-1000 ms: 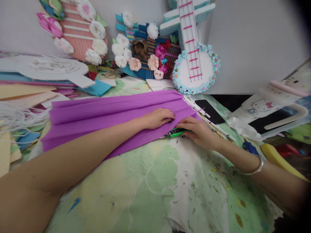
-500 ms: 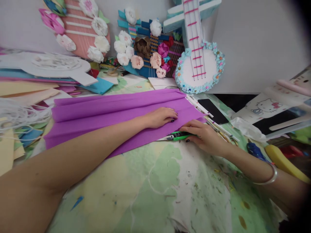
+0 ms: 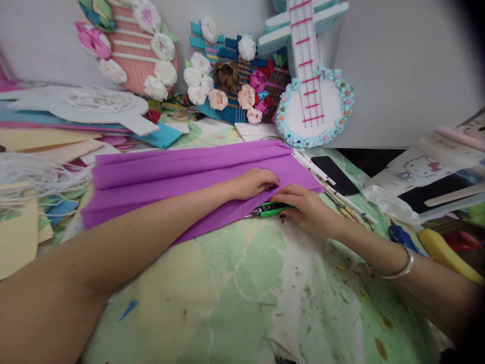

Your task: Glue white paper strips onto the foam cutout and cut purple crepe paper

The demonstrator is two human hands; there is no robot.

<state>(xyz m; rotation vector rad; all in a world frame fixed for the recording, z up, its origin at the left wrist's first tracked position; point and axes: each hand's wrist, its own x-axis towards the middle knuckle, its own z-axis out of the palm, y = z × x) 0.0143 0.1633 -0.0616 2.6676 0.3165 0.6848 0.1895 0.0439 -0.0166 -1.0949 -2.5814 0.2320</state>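
A wide purple sheet of crepe paper (image 3: 159, 187), folded lengthwise, lies across the table. My left hand (image 3: 254, 183) rests on top of it, fingers stretched out and pressing down near its right part. In my right hand (image 3: 308, 212) is a green and black utility knife (image 3: 270, 209), gripped by thumb and fingers. Its blade points left at the paper's near edge, and the tip is under or against that edge; I cannot tell which. Part of the handle is hidden by my fingers.
Flower-decorated guitar models, one with a light blue rim (image 3: 314, 108), lean at the back wall. A black phone (image 3: 335, 174) and brushes (image 3: 346, 205) lie right of the paper. A blue glue gun (image 3: 403, 237) is further right. White cord (image 3: 41, 177) and paper sheets fill the left.
My right hand has moved left with the utility knife, its blade sliding along the paper's near edge. My left hand stays on the paper. The camera view has shifted slightly.
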